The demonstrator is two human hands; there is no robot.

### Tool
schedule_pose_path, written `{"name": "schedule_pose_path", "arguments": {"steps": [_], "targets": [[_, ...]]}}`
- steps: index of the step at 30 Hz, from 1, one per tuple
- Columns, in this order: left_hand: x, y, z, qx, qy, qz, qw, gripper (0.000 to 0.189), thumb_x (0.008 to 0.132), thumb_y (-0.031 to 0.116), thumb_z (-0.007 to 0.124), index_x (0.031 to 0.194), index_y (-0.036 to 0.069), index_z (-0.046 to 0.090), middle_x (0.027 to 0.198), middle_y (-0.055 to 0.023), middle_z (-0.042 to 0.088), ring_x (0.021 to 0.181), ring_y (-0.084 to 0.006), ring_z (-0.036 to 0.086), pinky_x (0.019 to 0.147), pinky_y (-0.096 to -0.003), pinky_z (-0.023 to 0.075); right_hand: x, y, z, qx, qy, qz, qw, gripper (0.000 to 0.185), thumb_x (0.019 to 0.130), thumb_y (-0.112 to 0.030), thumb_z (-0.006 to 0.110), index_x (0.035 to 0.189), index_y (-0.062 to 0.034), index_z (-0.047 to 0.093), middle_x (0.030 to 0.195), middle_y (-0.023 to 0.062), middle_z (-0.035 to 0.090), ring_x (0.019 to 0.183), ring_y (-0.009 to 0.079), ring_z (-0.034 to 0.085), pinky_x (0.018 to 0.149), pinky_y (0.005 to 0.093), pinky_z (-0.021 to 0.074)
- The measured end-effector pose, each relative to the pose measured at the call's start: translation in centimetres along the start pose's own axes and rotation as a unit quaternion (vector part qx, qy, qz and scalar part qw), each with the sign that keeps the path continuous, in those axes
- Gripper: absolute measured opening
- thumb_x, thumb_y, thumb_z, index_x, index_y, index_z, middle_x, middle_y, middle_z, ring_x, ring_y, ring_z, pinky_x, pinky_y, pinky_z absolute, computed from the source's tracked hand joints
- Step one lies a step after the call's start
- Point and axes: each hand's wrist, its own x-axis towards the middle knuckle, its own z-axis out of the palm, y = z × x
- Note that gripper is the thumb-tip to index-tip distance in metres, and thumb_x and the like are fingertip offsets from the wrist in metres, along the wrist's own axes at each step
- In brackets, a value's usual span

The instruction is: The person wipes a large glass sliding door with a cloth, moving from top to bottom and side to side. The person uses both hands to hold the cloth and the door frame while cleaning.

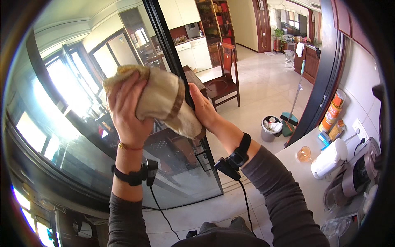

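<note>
My left hand [128, 102] grips a folded beige cloth [160, 95] with a brown stripe and presses it towards the glass panel [176, 182] of a black-framed sliding door. The cloth's lower end hangs over the door's edge, close to my right wrist. Against the black door frame [161, 26] rests my right hand [202, 106], wrapped around its upright edge; some of its fingers are hidden. Both forearms carry black strapped devices with cables. Reflections in the pane make it hard to tell what lies behind it.
To the right, a white counter [287, 166] bears an electric kettle [328, 159], an amber glass [304, 153] and stacked cans [331, 112]. Beyond the doorway stand a wooden chair [223, 83], a filled waste bin [270, 132] and a broom [296, 97] with a dustpan.
</note>
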Motion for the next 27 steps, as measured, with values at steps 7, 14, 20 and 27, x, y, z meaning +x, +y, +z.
{"name": "schedule_pose_path", "arguments": {"steps": [7,14,20,27], "targets": [[-7.2,2.0,3.0,-0.015,-0.074,0.112,0.991,0.056,0.061,0.025,0.080,0.116,0.020,0.073,0.132,-0.0016,0.067,0.124,-0.0257,0.059,0.107,-0.0556,0.0382,-0.1,-0.2,0.0,0.069,-0.042,0.030,0.996,0.058,0.109,-0.054,0.028,0.138,-0.0093,0.049,0.128,0.0042,0.061,0.114,0.0136,0.060,0.100,0.0310,0.0449],[-21.8,5.6,3.9,-0.082,-0.308,0.105,0.942,0.049,0.084,0.022,0.060,0.132,0.026,0.066,0.141,0.0119,0.058,0.123,-0.0152,0.052,0.111,-0.0482,0.0368,-0.1,0.5,0.3,-0.045,-0.035,-0.022,0.998,0.060,0.106,-0.062,0.022,0.125,-0.0143,0.052,0.119,0.0070,0.065,0.101,0.0166,0.066,0.085,0.0314,0.0449],[-16.7,1.0,1.9,-0.137,-0.213,0.122,0.960,0.033,0.087,0.014,0.069,0.120,0.019,0.070,0.135,-0.0008,0.064,0.125,-0.0216,0.058,0.108,-0.0413,0.0437,0.1,1.1,1.3,-0.060,-0.014,-0.013,0.998,0.065,0.104,-0.067,0.022,0.118,-0.0124,0.056,0.110,0.0053,0.067,0.096,0.0158,0.068,0.080,0.0310,0.0458],[-2.0,-3.7,-2.6,0.052,0.031,-0.003,0.998,0.055,0.061,0.011,0.078,0.116,0.010,0.072,0.130,-0.0064,0.068,0.123,-0.0317,0.058,0.110,-0.0435,0.0383,0.4,2.5,2.1,-0.024,0.015,-0.023,0.999,0.063,0.106,-0.062,0.027,0.121,-0.0084,0.056,0.114,0.0058,0.064,0.100,0.0147,0.064,0.085,0.0310,0.0481]]}}
